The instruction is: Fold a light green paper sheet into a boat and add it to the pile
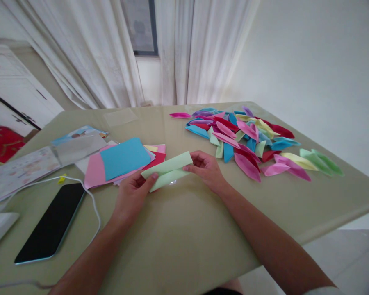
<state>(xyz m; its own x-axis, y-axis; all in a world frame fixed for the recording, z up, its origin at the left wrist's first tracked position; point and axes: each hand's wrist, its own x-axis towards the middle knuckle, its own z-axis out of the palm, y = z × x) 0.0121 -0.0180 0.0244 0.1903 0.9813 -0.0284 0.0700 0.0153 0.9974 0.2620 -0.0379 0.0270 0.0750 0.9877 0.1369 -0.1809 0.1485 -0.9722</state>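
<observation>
Left hand (pixel 132 194): fingers clamped on the near left end of a pale green, lengthwise-folded paper strip (pixel 169 166), thumb on top. Right hand (pixel 205 169): fingers pinched on its right end, thumb on the near side. Strip sat between both hands, over the middle of a glossy olive-beige tabletop (pixel 184 246), tilted up to the right, lower layer angled out under the upper one. Couldn't tell whether its lower edge touched down.

Just beyond the left hand: a loose stack of flat coloured paper sheets (pixel 124 159), blue on top, pink and red poking out underneath. Right of the right hand and further back: a heaped spread of pointed, boat-shaped folded paper pieces (pixel 226 129) in pink, red, blue, purple, yellow and green. One magenta piece (pixel 180 115) lay off its left end.

Left side, near: a black-screened slab phone (pixel 51 225), with a thin white cable (pixel 94 200) curving around its far end. Behind that, a pale printed paper booklet (pixel 21 170) and a translucent plastic sheet (pixel 81 149).

Past the far edge hung long off-white fabric curtains (pixel 178 49); white panelled cabinet (pixel 12 82) stood far left.
</observation>
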